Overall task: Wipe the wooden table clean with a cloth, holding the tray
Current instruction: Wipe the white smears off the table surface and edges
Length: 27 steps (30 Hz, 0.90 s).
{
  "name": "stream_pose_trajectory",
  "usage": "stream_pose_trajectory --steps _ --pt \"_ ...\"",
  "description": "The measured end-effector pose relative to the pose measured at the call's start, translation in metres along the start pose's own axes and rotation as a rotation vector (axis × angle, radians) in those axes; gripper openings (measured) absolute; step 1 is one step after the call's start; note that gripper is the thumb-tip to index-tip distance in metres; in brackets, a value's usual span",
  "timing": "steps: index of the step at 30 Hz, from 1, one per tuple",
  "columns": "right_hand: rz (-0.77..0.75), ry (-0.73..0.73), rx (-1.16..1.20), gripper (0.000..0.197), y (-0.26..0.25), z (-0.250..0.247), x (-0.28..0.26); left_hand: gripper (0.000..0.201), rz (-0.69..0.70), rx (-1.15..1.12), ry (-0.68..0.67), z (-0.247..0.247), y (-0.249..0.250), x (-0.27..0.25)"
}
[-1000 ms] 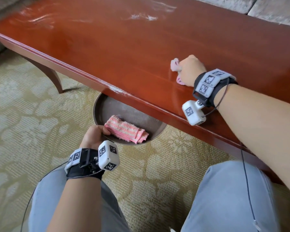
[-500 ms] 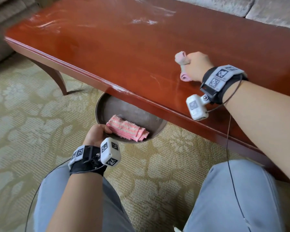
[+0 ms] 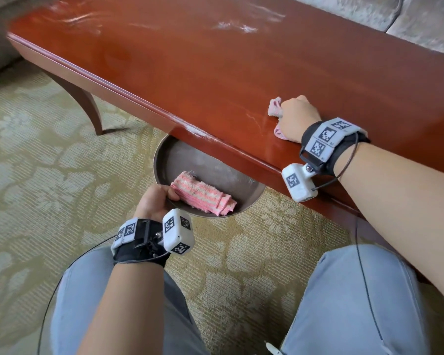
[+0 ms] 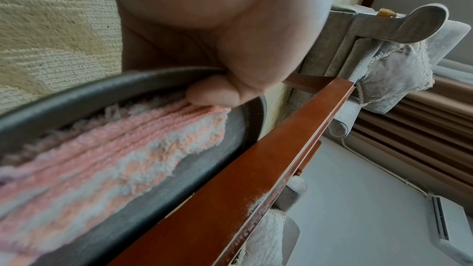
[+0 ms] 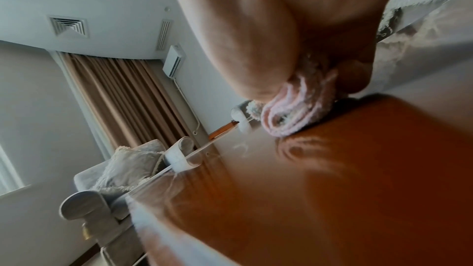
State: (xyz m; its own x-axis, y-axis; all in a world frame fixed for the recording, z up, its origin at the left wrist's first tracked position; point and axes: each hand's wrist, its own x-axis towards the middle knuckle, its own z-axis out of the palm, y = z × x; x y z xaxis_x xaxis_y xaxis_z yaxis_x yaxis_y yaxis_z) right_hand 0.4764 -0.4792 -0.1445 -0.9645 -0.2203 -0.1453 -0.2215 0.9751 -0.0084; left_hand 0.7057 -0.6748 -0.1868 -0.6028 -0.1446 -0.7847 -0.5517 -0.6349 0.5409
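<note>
two fluffy pink cloths [image 3: 276, 108] [image 3: 203, 193], round grey tray [image 3: 164, 160], glossy wooden table [image 3: 215, 73]

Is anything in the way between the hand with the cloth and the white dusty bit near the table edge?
Nothing visible. The right hand grips the pink cloth on the wooden table, and only bare wood lies between it and the white smear.

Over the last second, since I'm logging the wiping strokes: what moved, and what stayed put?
The right hand, its grip closed on the pink cloth, slid the cloth along the wooden table, first away from the near edge, then back toward it. Nothing was taken up or let go. The left hand kept holding the tray under the edge, striped cloth still inside.
</note>
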Motion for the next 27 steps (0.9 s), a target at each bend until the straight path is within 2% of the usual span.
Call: stream_pose_trajectory --steps 11,21,23,25,27 --pt "-0.137 -0.011 0.062 0.026 -0.070 0.002 -0.017 0.019 -0.031 -0.042 -0.052 -0.041 -0.001 0.037" --pt "-0.421 -0.009 0.115 0.011 -0.126 0.004 -0.031 0.033 0.057 -0.134 -0.038 -0.078 0.002 0.064" --pt "-0.500 -0.030 0.127 0.017 -0.133 0.005 -0.036 0.034 0.071 -0.175 -0.065 -0.080 0.001 0.065" --pt "-0.560 -0.036 0.168 0.031 -0.137 0.003 -0.037 0.038 0.090 -0.199 -0.075 -0.083 0.001 0.066" --pt "-0.573 0.009 0.248 0.043 -0.140 -0.002 -0.035 0.047 0.114 -0.196 -0.068 -0.086 0.002 0.068"
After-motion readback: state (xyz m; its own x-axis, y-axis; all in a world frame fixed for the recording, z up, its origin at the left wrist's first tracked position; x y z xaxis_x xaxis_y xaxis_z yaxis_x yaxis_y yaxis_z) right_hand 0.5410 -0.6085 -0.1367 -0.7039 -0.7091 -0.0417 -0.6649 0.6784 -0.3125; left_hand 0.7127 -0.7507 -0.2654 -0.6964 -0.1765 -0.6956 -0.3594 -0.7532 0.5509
